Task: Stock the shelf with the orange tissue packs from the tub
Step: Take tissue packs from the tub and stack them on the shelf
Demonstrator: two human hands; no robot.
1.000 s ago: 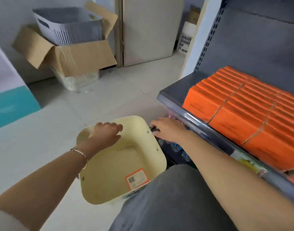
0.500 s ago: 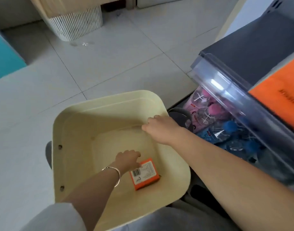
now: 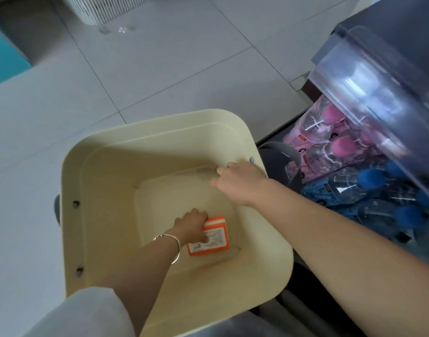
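Observation:
A cream plastic tub [image 3: 92, 166] stands on the tiled floor below me. One orange tissue pack [image 3: 214, 242] with a white label lies at its bottom, tipped up on one edge. My left hand [image 3: 192, 224], a bangle on its wrist, reaches down into the tub and grips the pack's left side. My right hand [image 3: 237, 181] holds the tub's right wall near the rim, fingers curled over it. The shelf [image 3: 390, 45] is at the right; its orange packs are out of view.
Under the shelf lie clear packs with pink [image 3: 330, 147] and blue [image 3: 378, 190] balls, and a grey round container [image 3: 281, 164] beside the tub. A white ribbed basket [image 3: 106, 8] stands at the top edge. A teal panel [image 3: 4, 59] is on the left.
My view has dropped from the shelf to the tub. My left hand went from the rim down to the bottom and took hold of the pack, tilting it up. The right hand stays on the tub.

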